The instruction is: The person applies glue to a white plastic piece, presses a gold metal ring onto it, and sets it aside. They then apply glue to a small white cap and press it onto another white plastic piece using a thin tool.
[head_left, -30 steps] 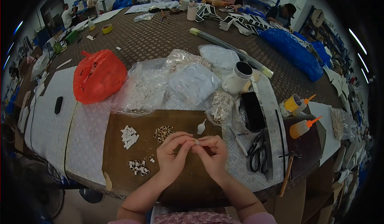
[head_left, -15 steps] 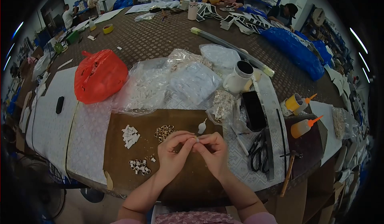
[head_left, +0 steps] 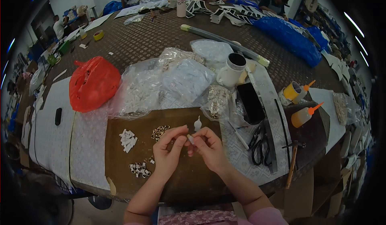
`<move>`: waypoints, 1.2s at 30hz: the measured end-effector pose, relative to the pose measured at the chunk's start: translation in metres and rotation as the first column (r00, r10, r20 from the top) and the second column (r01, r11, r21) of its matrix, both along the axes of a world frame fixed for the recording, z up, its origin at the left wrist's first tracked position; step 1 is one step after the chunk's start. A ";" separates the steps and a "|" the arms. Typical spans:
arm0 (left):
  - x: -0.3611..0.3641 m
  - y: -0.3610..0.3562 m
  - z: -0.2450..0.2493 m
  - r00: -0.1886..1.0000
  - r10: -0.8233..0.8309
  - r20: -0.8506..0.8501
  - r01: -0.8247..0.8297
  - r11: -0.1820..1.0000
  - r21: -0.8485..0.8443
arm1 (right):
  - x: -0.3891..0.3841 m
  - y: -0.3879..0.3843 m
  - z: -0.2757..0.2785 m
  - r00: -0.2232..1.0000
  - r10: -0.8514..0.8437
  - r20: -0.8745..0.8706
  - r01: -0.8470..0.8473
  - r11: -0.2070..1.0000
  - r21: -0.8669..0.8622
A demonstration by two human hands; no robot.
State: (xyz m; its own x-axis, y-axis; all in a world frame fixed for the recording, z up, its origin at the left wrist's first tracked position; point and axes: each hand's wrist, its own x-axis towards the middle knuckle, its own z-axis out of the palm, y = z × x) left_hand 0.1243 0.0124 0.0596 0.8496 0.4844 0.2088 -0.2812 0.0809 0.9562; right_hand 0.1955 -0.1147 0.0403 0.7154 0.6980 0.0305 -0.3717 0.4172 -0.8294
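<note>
My right hand pinches a small white strip between thumb and forefinger. Close against its left side is my left hand, fingers curled in; whatever they hold is hidden. Both hands are above a brown work mat. Just beyond them stands a small white squeeze bottle with a thin tip. Shiny metal rings or clasps lie in a heap past my left hand. Farther left are a pile of white strips and a cluster of metal pieces with white tabs.
Clear plastic bags and a red bag lie behind the mat. To the right are a white jar, phone, scissors, hammer and orange-tipped bottle. Other people sit across the table.
My fingertips have parted a little, and the white strip now shows in my right fingers. The whole view has shifted slightly as my head moved.
</note>
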 end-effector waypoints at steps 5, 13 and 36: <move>-0.001 -0.001 0.003 0.999 0.037 -0.027 -0.034 0.995 0.098 | 0.003 -0.003 0.000 0.991 0.115 -0.064 -0.110 0.991 0.075; 0.001 0.000 -0.021 0.994 0.070 0.089 -0.076 0.994 0.074 | 0.001 -0.005 0.008 1.000 0.026 0.015 -0.028 0.990 0.136; 0.041 -0.066 -0.052 0.973 -0.038 -0.227 0.230 0.180 0.956 | 0.078 -0.104 -0.032 0.771 -0.353 0.529 0.498 0.853 -0.157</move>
